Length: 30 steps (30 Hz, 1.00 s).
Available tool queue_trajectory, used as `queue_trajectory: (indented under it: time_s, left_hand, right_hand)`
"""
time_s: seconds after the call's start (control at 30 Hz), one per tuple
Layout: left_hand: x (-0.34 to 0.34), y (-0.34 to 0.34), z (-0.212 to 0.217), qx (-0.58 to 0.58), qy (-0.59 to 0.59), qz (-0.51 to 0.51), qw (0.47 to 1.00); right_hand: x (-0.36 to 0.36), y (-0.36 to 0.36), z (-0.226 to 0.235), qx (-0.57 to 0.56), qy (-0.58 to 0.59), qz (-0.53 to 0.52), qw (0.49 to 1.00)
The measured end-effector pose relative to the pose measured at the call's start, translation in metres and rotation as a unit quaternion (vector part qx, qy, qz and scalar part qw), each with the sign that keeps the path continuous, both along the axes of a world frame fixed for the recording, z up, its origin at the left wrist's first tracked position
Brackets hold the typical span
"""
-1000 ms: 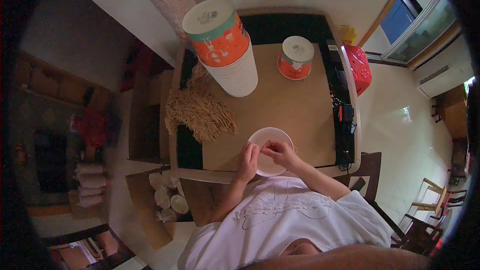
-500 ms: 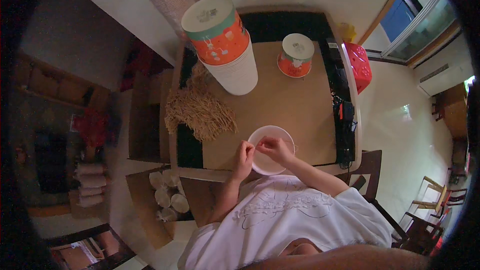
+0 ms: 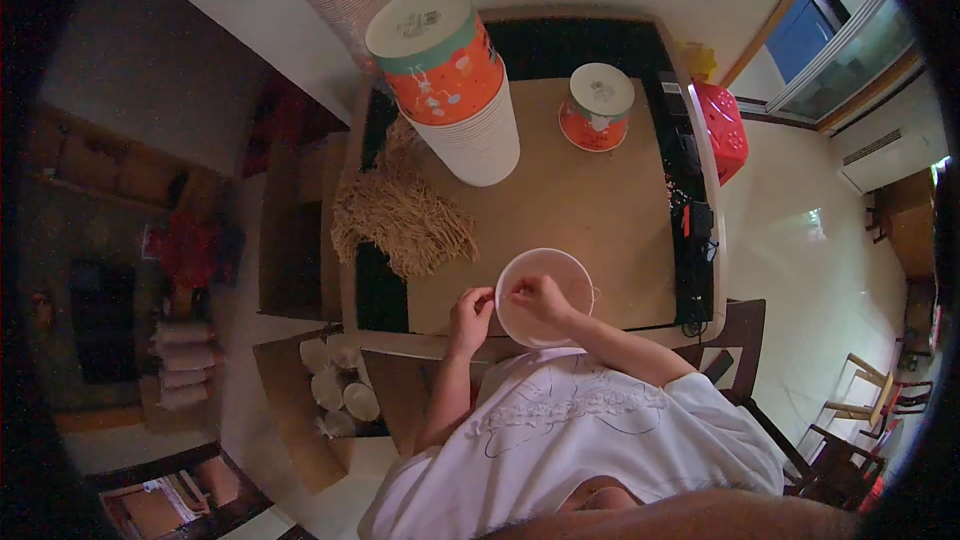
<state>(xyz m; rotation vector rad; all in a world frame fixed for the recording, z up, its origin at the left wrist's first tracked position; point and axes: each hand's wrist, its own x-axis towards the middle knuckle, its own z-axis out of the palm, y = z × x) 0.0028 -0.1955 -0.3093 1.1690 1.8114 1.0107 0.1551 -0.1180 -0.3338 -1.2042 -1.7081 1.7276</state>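
Paper bucket (image 3: 522, 326): standing mouth-up at counter's (image 3: 400, 343) near edge
Left hand (image 3: 472, 318): pinching together by rim, hold unclear
Right hand (image 3: 540, 294): bunching together over mouth, hold unclear
Rim care: pressing lightly, avoiding creases

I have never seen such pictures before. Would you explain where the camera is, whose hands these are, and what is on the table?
No machine here: these are one person's bare hands. All pictures come from one wide camera worn on the head, looking down, so straight edges bend. The table bears a brown sheet, a heap of brown cords, a tall stack of paper tubs and a single tub, both upside down. Nearest the person is an open white tub. The left hand is at its left rim; the right hand is over its opening. Whether either holds something thin is too small to tell.
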Motion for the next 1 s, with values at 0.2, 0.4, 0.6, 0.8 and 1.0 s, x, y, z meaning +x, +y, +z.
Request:
queue_trajectory:
  time_s: [0.2, 0.4, 0.6, 0.8, 1.0]
  left_hand:
    - [0.003, 0.005, 0.013, -0.002, 0.030, -0.013, 0.999]
    - [0.007, 0.008, 0.016, 0.006, 0.017, -0.016, 1.000]
    - [0.011, 0.012, 0.016, 0.031, 0.088, -0.029, 0.995]
    - [0.021, 0.019, 0.005, 0.018, 0.081, -0.027, 0.996]
    - [0.019, 0.018, -0.018, -0.035, 0.023, -0.003, 0.999]
  right_hand:
    - [-0.003, 0.001, -0.004, 0.012, -0.021, -0.004, 1.000]
    - [-0.004, 0.004, 0.012, 0.004, -0.043, 0.016, 0.999]
    - [-0.002, 0.005, 0.022, -0.002, -0.051, 0.006, 0.999]
    - [0.007, 0.008, 0.019, 0.027, -0.048, 0.000, 0.998]
    - [0.018, 0.007, 0.028, 0.024, -0.004, 0.005, 1.000]
